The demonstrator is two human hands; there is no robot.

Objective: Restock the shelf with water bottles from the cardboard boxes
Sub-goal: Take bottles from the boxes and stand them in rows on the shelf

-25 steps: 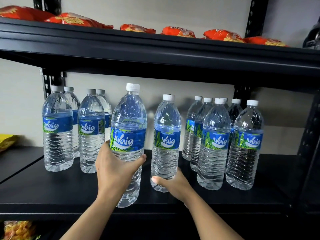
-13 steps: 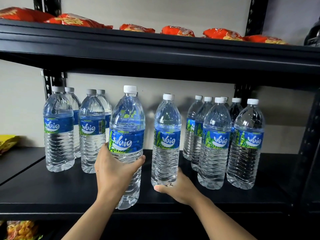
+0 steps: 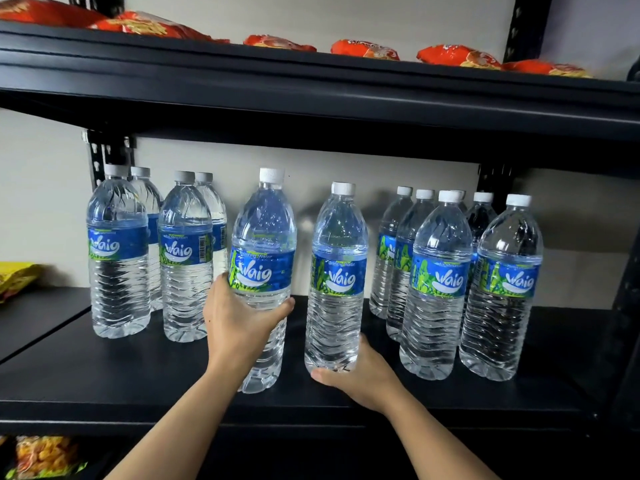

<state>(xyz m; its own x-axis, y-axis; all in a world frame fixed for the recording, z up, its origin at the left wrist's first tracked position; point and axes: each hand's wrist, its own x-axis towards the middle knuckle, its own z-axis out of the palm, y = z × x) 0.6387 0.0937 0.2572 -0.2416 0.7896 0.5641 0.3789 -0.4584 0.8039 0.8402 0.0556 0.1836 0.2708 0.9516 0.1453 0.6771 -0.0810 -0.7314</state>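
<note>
My left hand (image 3: 239,323) grips a clear water bottle (image 3: 264,244) with a blue Waig label and white cap around its middle; its base meets the black shelf (image 3: 104,375) near the front edge. My right hand (image 3: 360,375) holds the base of a second identical bottle (image 3: 337,258) just to the right, thumb in front and fingers behind it. Another cap shows right behind that bottle. No cardboard box is in view.
Several bottles stand at the left (image 3: 117,258) and several more at the right (image 3: 440,282) of the same shelf. Red snack packets (image 3: 367,50) lie on the upper shelf (image 3: 311,88). A yellow packet (image 3: 15,275) sits far left; a black upright (image 3: 623,306) bounds the right.
Both bottles have shifted slightly deeper onto the shelf. My right hand has slid further under and around the base of its bottle.
</note>
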